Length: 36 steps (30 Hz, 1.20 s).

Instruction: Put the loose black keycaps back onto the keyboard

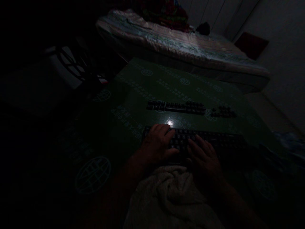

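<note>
A dark keyboard (182,140) lies in front of me on a green surface. Its left and middle part carries keycaps; the right part is too dark to make out fully. My left hand (158,141) rests over the keyboard's left end, fingers bent over the keys and thumb held apart. My right hand (204,156) lies on the middle of the keyboard with its fingers stretched out. I see nothing held in either hand. Beyond the keyboard, loose keycaps (177,107) sit in rows, with a smaller group of keycaps (223,112) to their right.
The green tabletop (128,95) bears pale globe prints and lettering. A crumpled light cloth (171,197) is at the near edge, between my forearms. Behind the table stands a bed (181,47); a dark spoked wheel (71,62) shows at left. The room is very dim.
</note>
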{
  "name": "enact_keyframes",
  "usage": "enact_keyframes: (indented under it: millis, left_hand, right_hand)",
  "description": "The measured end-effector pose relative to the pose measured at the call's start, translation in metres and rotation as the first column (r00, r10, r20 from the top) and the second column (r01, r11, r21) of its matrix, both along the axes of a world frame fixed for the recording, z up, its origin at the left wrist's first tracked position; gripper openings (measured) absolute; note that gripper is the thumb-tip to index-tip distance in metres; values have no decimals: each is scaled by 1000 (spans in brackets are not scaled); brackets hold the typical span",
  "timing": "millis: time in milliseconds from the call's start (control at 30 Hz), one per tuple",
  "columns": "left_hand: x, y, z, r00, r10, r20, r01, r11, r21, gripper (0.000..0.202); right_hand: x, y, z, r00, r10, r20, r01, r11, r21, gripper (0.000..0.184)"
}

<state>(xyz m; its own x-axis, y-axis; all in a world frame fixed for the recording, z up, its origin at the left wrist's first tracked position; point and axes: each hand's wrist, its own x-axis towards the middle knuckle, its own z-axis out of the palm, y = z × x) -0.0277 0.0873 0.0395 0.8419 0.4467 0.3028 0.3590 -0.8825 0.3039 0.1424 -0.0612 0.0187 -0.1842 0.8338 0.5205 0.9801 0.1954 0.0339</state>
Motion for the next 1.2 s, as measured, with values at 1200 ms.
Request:
enact_keyframes:
  millis: [1200]
  left_hand:
    - [1, 3, 4, 1000, 10, -23, -10, 1000, 15, 54]
  right_hand:
    - [-5, -5, -13, 981, -164, -101, 179, 971, 161, 22]
